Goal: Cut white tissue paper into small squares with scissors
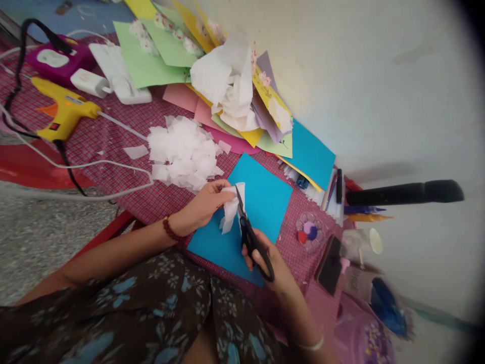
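Note:
My left hand (pixel 204 206) pinches a folded strip of thin white paper (pixel 229 215), whose loose end hangs down. In my right hand (pixel 271 258) is a pair of black-handled scissors (pixel 250 235), fingers through the handles. The blades point away from me and lie against the strip's right part; whether they are cutting it I cannot tell. Beneath both hands lies a blue sheet of card (pixel 265 189). Just beyond my left hand a heap of small white paper pieces (pixel 185 151) covers the checked cloth.
A yellow glue gun (pixel 66 111) with its cord rests at left, near a purple power strip (pixel 60 58). Coloured cards (pixel 159 55) and crumpled white tissue (pixel 227 76) stand against the wall. A paint palette (pixel 310 232) and a phone (pixel 329 265) lie at right.

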The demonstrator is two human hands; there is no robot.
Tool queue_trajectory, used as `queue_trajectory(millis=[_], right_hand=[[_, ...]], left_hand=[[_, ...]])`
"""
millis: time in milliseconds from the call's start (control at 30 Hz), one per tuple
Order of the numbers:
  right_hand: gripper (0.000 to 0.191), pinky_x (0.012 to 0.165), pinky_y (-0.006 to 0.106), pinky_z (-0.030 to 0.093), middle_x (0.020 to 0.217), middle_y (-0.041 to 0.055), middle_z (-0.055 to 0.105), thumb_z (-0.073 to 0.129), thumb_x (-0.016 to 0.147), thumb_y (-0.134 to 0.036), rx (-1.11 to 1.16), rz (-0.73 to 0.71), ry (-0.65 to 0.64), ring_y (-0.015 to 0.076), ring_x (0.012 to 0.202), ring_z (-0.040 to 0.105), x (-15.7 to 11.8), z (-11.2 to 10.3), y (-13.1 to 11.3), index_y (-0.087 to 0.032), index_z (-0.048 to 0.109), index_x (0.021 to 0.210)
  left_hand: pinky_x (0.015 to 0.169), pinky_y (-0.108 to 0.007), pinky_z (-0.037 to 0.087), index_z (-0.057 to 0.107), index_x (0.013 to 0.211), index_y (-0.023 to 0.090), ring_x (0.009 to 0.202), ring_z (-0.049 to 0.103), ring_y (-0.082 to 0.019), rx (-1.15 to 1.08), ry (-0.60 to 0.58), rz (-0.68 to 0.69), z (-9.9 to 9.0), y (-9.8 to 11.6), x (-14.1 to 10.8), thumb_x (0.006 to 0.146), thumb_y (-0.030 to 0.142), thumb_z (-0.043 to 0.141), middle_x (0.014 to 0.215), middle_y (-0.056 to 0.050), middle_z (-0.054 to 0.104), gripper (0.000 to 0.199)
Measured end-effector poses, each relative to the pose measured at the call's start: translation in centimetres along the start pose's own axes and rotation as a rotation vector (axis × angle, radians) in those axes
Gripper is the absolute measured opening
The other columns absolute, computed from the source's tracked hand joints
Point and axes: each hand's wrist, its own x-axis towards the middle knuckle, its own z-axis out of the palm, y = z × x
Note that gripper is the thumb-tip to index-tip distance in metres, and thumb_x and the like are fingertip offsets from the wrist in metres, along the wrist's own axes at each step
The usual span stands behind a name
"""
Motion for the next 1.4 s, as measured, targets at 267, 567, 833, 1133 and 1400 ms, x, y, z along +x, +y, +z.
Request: queue_trajectory(millis=[267, 567, 833, 1133, 1400], right_hand=[[0.064, 0.046, 0.024, 0.035, 0.079, 0.0, 0.056, 0.068, 0.078, -0.065, -0.041, 0.003, 0.018, 0.0096, 0.051, 0.044, 0.4, 0.7, -0.6, -0.021, 0.053, 0.122], [0.061, 0.048, 0.024, 0.036, 0.079, -0.0002, 0.056, 0.066, 0.082, -0.061, -0.095, 0.005, 0.058, 0.0094, 0.051, 0.042, 0.2, 1.2, -1.3, -0.021, 0.053, 0.125], [0.066, 0.041, 0.022, 0.031, 0.075, -0.002, 0.056, 0.067, 0.079, -0.065, -0.089, 0.054, 0.045, 0.0059, 0.041, 0.041, 0.4, 0.8, -1.0, -0.021, 0.051, 0.125], [0.06, 0.066, 0.031, 0.043, 0.092, 0.0047, 0.058, 0.062, 0.085, -0.061, 0.095, -0.128, 0.017, 0.016, 0.07, 0.051, -1.0, -0.3, -0.1, -0.024, 0.053, 0.132], [0.075, 0.066, 0.032, 0.041, 0.091, 0.0053, 0.059, 0.058, 0.079, -0.074, 0.152, -0.094, -0.05, 0.0172, 0.069, 0.05, -3.7, 0.5, 1.6, -0.024, 0.053, 0.135]], left_hand=[[0.049, -0.023, 0.022, 0.049, 0.065, 0.019, 0.047, 0.032, -0.007, 0.047, -0.011, 0.0, -0.2, 0.0, -0.2, 0.068, 0.024, 0.066, 0.052, 0.007, 0.04, 0.018], [0.049, -0.023, 0.024, 0.046, 0.064, 0.019, 0.048, 0.034, -0.007, 0.017, -0.004, -0.021, -0.2, -0.2, 0.1, 0.069, 0.024, 0.067, 0.053, 0.007, 0.041, 0.022], [0.049, -0.021, 0.026, 0.051, 0.065, 0.017, 0.048, 0.036, -0.006, -0.003, -0.023, -0.036, 0.1, 0.4, -0.2, 0.067, 0.025, 0.07, 0.055, 0.007, 0.045, 0.02], [0.06, -0.021, 0.039, 0.066, 0.067, 0.014, 0.061, 0.051, -0.009, 0.163, 0.018, 0.118, -1.9, 3.0, -0.7, 0.073, 0.025, 0.072, 0.066, 0.002, 0.06, 0.014], [0.059, -0.021, 0.051, 0.059, 0.077, 0.017, 0.058, 0.063, -0.011, -0.166, 0.261, 0.099, -2.2, 3.6, -3.4, 0.063, 0.017, 0.081, 0.065, 0.003, 0.067, 0.027]])
